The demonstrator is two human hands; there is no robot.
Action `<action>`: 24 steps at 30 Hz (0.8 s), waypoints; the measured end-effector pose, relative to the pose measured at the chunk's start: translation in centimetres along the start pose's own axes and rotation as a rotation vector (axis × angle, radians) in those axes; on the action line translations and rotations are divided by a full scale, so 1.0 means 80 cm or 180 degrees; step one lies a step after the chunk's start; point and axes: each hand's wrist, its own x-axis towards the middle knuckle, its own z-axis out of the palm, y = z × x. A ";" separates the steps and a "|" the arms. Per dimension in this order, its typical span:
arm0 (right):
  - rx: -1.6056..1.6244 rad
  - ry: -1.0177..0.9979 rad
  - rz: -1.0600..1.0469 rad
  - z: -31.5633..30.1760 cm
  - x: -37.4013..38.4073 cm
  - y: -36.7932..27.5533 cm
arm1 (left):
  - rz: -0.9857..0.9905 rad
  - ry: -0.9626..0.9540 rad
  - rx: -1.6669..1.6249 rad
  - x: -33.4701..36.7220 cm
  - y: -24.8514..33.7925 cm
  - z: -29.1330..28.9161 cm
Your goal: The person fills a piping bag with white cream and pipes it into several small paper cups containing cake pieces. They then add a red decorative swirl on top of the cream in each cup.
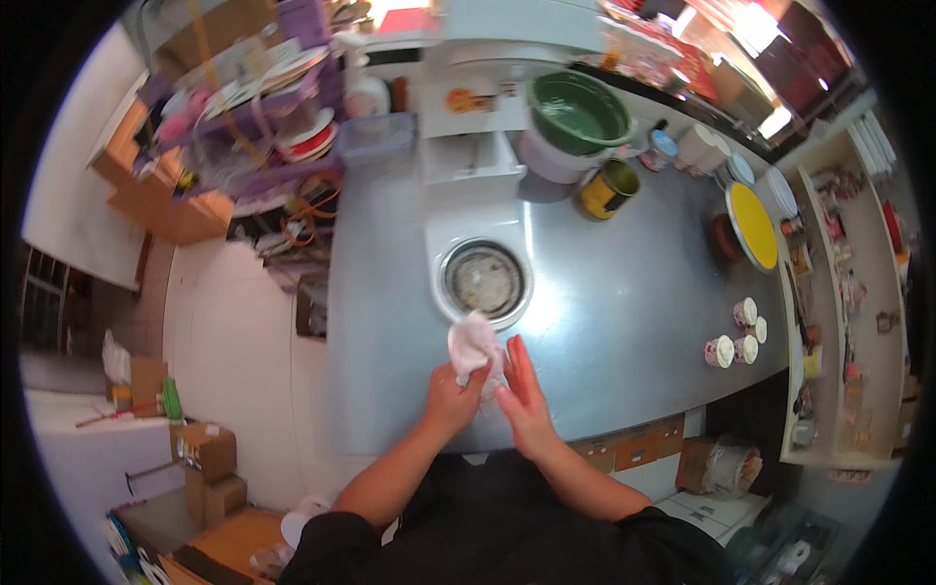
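My left hand [452, 402] is closed around a crumpled pale pink-white cloth [474, 345], which bunches up above the fingers. Beside it, my right hand [527, 400] has its fingers stretched out, with the palm turned toward the cloth and its thumb close to it. Both hands are over the front part of a metal worktable [390, 341]. Just beyond the cloth stands a white machine [478, 210] with a round, metal-rimmed bowl [447, 283] at its base. The cloth's top edge overlaps the near side of that base in view; whether it touches cannot be made out.
Behind the machine's right side, a green basin [575, 112] sits on a white tub [556, 161], next to a dark green tin [611, 189]. A yellow round stand [752, 226] and several small filled cups [720, 351] are at the right. A clear plastic bin [376, 135] is back left.
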 end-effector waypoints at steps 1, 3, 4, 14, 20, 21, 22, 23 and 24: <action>0.0395 0.0074 0.0308 0.014 -0.001 0.004 | -0.0031 -0.0138 0.0307 -0.004 0.010 -0.021; 0.0970 0.0120 0.0708 0.039 -0.003 0.002 | -0.0075 -0.0472 0.0879 -0.013 0.037 -0.046; 0.1258 0.0162 0.0889 0.050 -0.006 0.001 | 0.0388 -0.0483 0.1118 -0.018 0.047 -0.051; 0.0736 -0.0123 -0.0483 0.060 -0.009 -0.030 | 0.0377 -0.0898 -0.2367 -0.036 0.043 -0.059; -0.0240 0.0203 -0.0140 0.053 -0.023 -0.002 | 0.0041 0.0101 -0.1483 -0.012 0.025 -0.054; -0.0135 0.0241 0.0108 0.048 -0.027 0.002 | 0.0126 0.0144 -0.1377 -0.012 0.032 -0.052; -0.0232 0.0236 0.0010 0.044 -0.026 0.010 | 0.0231 0.0215 -0.1247 -0.008 0.038 -0.052; -0.0338 0.0209 -0.0067 0.040 -0.024 0.019 | 0.0138 0.0111 -0.1441 -0.003 0.042 -0.045; -0.0448 0.0168 -0.0138 0.037 -0.019 0.023 | -0.0035 -0.0397 -0.0844 0.005 0.047 -0.052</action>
